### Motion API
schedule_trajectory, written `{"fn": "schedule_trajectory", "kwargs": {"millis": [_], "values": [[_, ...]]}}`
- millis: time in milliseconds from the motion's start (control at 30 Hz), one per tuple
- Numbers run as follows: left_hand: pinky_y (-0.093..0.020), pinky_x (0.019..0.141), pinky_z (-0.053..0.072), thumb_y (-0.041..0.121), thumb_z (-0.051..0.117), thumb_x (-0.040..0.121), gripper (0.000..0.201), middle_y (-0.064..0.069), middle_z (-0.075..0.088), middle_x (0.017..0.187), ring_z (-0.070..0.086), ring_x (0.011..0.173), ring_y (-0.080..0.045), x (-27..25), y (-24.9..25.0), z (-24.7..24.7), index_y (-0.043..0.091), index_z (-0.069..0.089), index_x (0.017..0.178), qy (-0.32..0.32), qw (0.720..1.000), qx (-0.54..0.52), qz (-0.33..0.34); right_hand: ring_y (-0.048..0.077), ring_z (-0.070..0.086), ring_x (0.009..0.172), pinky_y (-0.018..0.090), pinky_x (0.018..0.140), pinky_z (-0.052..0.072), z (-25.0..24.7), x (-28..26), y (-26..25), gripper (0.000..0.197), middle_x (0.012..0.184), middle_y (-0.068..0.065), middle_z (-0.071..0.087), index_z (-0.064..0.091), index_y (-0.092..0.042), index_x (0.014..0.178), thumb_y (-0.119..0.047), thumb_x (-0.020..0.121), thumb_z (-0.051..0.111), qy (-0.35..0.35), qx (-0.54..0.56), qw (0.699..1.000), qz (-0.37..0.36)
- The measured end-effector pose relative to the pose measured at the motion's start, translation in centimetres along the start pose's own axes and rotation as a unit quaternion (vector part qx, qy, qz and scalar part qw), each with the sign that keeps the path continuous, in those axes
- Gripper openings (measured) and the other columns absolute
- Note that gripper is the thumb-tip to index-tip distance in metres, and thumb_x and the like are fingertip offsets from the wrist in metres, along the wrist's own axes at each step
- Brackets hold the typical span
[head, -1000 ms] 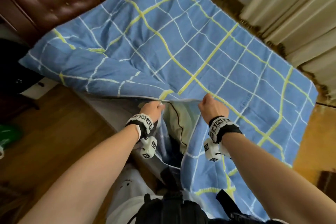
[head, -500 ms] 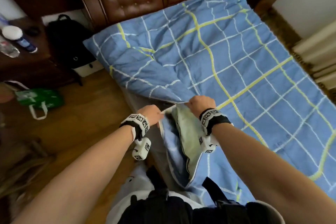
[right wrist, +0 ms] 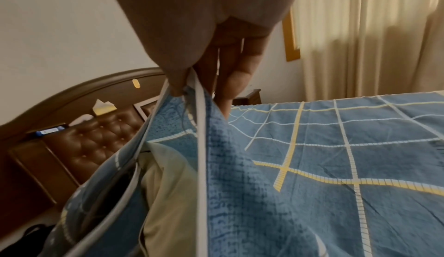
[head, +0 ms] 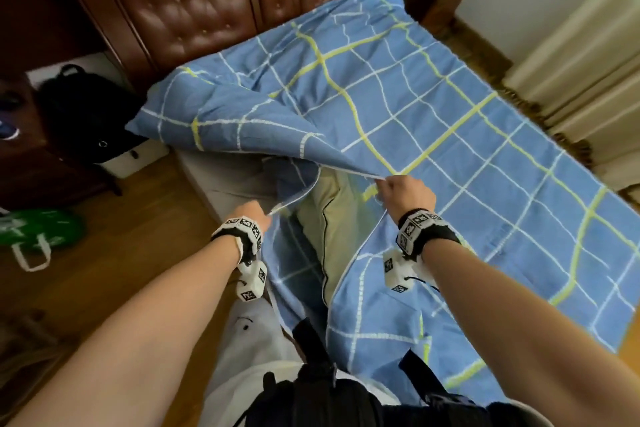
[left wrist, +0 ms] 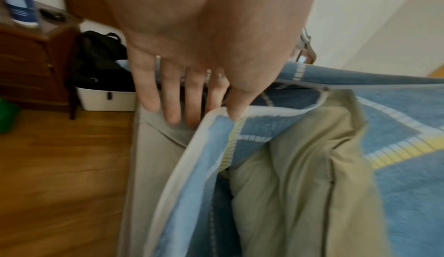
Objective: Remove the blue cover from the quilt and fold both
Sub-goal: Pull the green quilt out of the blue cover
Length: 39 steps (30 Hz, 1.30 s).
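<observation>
Blue checked cover (head: 433,121) spread over the bed, its near opening pulled apart. Left hand (head: 251,215) pinches the white-piped lower edge at the bed's near left side; in the left wrist view the thumb presses the hem and the other fingers (left wrist: 171,99) hang straight. Right hand (head: 407,192) pinches the upper edge, lifted, right of the left hand. Beige quilt (head: 332,218) shows in the gap between both grips. Brown tufted headboard (head: 194,0) far left.
</observation>
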<state>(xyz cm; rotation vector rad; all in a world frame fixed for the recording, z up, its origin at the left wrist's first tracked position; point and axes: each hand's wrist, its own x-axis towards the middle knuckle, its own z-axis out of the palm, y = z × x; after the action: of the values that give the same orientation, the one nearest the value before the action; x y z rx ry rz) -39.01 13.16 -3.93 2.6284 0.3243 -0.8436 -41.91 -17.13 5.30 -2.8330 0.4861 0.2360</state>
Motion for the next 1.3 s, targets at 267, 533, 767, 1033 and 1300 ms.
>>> {"fn": "schedule_trajectory", "kwargs": {"millis": [267,533,767,1033,1300], "values": [[-0.042,0.09,0.047,0.056,0.048,0.09,0.048,-0.012,0.064,0.121,0.06,0.112,-0.035,2.2,9.8,-1.0,0.018,0.062,0.116,0.073,0.989,-0.016,0.126,0.02,0.06,0.061,0.034,0.059,0.05,-0.7,-0.4,-1.5,0.049,0.06,0.0,0.063,0.068,-0.018,0.074,-0.056,0.096,0.046,0.041,0.066,0.989,-0.125],[-0.037,0.086,0.048,0.048,0.046,0.095,0.045,-0.014,0.067,0.116,0.063,0.108,-0.035,7.5,4.9,-4.4,0.013,0.069,0.109,-0.026,0.989,0.081,0.121,0.028,0.06,0.074,0.031,0.065,0.043,-0.1,3.2,-4.4,0.053,0.073,-0.002,0.063,0.067,-0.02,0.082,-0.059,0.097,0.035,0.009,-0.017,0.989,0.149],[-0.036,0.087,0.048,0.03,0.051,0.091,0.037,-0.015,0.064,0.123,0.062,0.111,-0.034,12.1,-5.6,-10.1,0.008,0.065,0.117,-0.055,0.995,0.083,-0.011,0.034,0.062,0.088,0.041,0.085,0.047,2.2,7.4,-10.2,0.047,0.095,0.012,0.068,0.067,-0.016,0.094,-0.049,0.098,0.032,-0.005,-0.063,0.968,0.245],[-0.034,0.079,0.047,0.04,0.054,0.086,0.033,-0.016,0.069,0.106,0.063,0.099,-0.036,11.1,-7.3,-11.2,0.01,0.069,0.089,-0.064,0.997,-0.019,0.044,0.038,0.061,0.102,0.045,0.089,0.05,3.9,7.3,-11.5,0.026,0.11,0.017,0.065,0.058,-0.008,0.113,-0.016,0.092,0.044,-0.053,0.012,0.96,0.276],[-0.036,0.073,0.045,0.033,0.057,0.09,0.029,-0.012,0.067,0.088,0.059,0.086,-0.03,3.5,-8.3,-11.5,0.007,0.066,0.079,-0.007,0.991,-0.023,0.128,0.028,0.038,0.132,0.045,0.115,0.02,11.6,5.4,-21.6,0.065,0.14,0.003,0.046,0.047,-0.03,0.134,-0.026,0.073,0.068,-0.066,-0.08,0.987,-0.12]]}}
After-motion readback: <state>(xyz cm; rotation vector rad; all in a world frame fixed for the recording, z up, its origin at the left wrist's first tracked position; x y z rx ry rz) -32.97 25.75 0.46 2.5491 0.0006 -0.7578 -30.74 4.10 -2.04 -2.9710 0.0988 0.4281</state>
